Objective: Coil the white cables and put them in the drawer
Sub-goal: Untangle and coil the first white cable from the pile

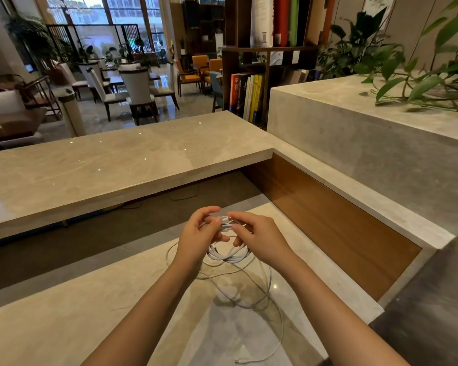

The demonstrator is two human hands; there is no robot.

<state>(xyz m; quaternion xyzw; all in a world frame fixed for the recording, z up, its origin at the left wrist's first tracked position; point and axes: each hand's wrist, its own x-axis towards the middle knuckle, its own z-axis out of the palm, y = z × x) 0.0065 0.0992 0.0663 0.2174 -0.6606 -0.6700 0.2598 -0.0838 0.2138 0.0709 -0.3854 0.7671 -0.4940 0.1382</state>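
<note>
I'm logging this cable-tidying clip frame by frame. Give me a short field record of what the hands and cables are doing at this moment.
left hand: pinching the white connector ends together with the right hand
right hand: gripping the same bundle from the other side
coiled cable: several loops hanging below the hands, above the counter
loose cable: uncoiled, trailing over the lower counter
free plug: lies on the counter at the near edge
drawer: not visible
stage: coiling under way, not finished
</note>
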